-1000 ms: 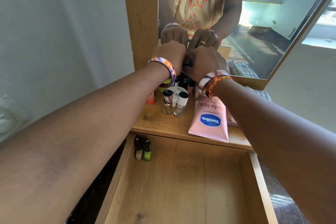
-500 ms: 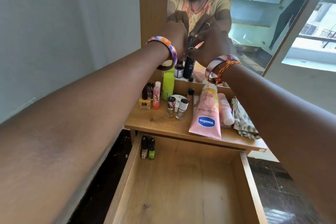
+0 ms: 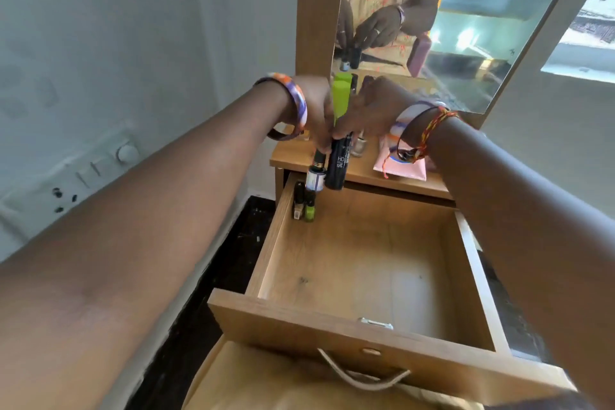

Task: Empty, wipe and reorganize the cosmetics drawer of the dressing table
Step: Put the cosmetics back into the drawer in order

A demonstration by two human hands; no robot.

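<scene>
The wooden drawer [image 3: 336, 319] stands pulled out, nearly bare inside. Two small nail polish bottles [image 3: 304, 205], one beige and one green, stand in its far left corner. My left hand [image 3: 316, 110] grips a small bottle [image 3: 316, 176] with a gold band by its top, hanging over that corner. My right hand [image 3: 369, 106] holds a black tube [image 3: 337, 163] by its upper end, right beside the small bottle. A lime green bottle [image 3: 342, 93] shows between my two hands; who holds it I cannot tell.
The dressing table top [image 3: 359, 173] carries a pink tube [image 3: 404, 170] and a small glass bottle [image 3: 359, 146], mostly hidden by my wrists. A mirror [image 3: 466, 27] rises behind. A wall with switches [image 3: 100, 170] is at left. A cream cushion with a cord [image 3: 349, 379] lies below the drawer front.
Both hands came down from in front of the mirror to the drawer's far left corner, carrying the small bottle and the black tube. My view tilted down onto the drawer.
</scene>
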